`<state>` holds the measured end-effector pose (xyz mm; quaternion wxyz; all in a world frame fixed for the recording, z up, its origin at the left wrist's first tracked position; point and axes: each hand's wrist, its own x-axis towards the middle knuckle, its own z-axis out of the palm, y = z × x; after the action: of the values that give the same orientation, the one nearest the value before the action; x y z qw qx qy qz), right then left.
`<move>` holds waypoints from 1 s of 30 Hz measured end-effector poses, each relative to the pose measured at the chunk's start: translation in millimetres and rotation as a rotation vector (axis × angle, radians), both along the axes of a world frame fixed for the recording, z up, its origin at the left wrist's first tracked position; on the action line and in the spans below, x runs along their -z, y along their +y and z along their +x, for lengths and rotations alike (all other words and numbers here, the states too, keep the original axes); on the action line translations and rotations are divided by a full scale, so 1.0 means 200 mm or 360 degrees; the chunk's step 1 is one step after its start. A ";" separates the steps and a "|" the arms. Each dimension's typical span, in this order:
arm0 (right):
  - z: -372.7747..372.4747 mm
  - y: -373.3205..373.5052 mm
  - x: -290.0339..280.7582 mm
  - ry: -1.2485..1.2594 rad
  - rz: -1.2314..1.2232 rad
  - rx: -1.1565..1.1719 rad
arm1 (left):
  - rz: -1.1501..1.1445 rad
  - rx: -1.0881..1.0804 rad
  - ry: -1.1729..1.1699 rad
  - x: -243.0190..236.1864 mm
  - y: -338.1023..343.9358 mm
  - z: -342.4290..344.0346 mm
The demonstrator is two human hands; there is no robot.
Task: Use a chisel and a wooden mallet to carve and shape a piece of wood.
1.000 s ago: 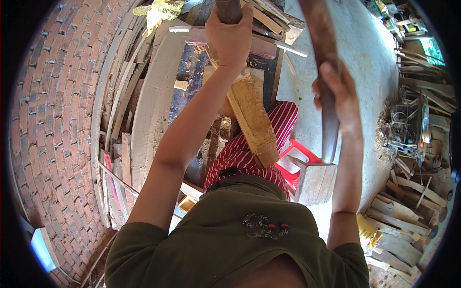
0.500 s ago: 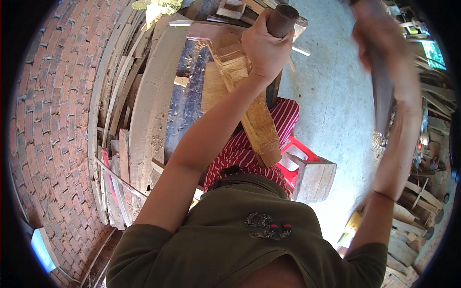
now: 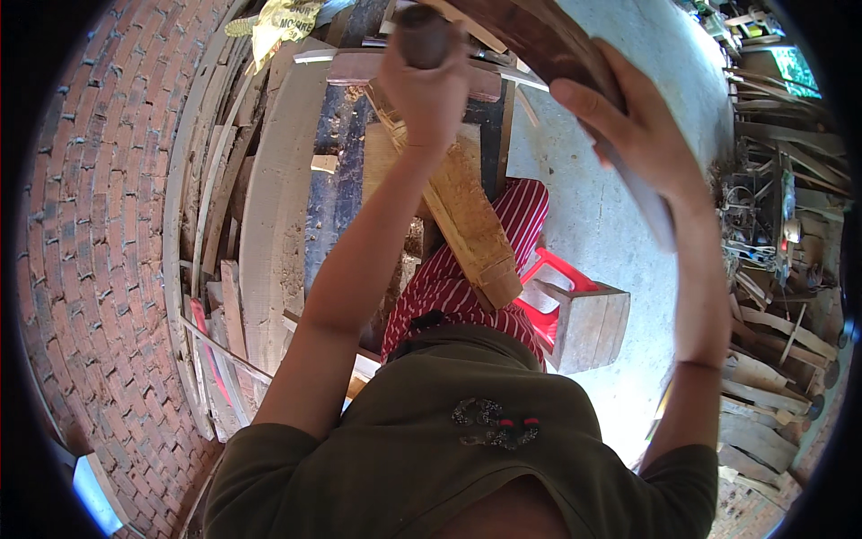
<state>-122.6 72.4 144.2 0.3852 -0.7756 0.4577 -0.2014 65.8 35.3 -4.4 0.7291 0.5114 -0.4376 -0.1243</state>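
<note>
My left hand (image 3: 426, 103) is wrapped round a dark cylindrical handle (image 3: 422, 40), seen end-on above the far part of a pale yellowish carved wood block (image 3: 480, 242); what lies below the handle is hidden. My right hand (image 3: 642, 126) grips a long dark brown wooden bar (image 3: 548, 40) that slants across the upper right toward my left hand. The block lies lengthwise over a pale board (image 3: 382, 171) on a dark stained workbench (image 3: 332, 207), its near end by my striped trousers (image 3: 521, 207).
A brick wall (image 3: 90, 234) and stacked planks (image 3: 215, 198) run along the left. A red plastic stool (image 3: 539, 314) and wooden box (image 3: 588, 332) stand right of my legs on the concrete floor (image 3: 620, 260). Scrap wood (image 3: 781, 377) lines the far right; yellow sacking (image 3: 274, 27) lies at upper left.
Since half a second ago, my right hand has swung left and slightly down with the bar, now closer to my left hand. My left hand has shifted left, still holding the handle.
</note>
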 end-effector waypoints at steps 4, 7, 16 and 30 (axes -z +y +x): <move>-0.06 0.17 0.24 -0.0391 0.0465 0.0467 | 0.0103 0.0081 0.0571 0.02 0.01 0.15; -0.10 0.28 0.36 -0.0413 0.0548 0.0595 | -0.0038 0.0259 0.0982 0.00 0.03 0.20; -0.12 0.31 0.25 -0.0538 0.0485 0.0690 | 0.0029 0.0107 0.0377 0.01 0.02 0.05; 0.02 0.03 -0.19 -0.0138 -0.0123 0.0007 | -0.0072 0.0075 -0.0226 -0.02 0.09 -0.22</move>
<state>-118.9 77.6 183.1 0.3740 -0.7794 0.4342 -0.2533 20.9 52.6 0.1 0.7045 0.4919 -0.5028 -0.0950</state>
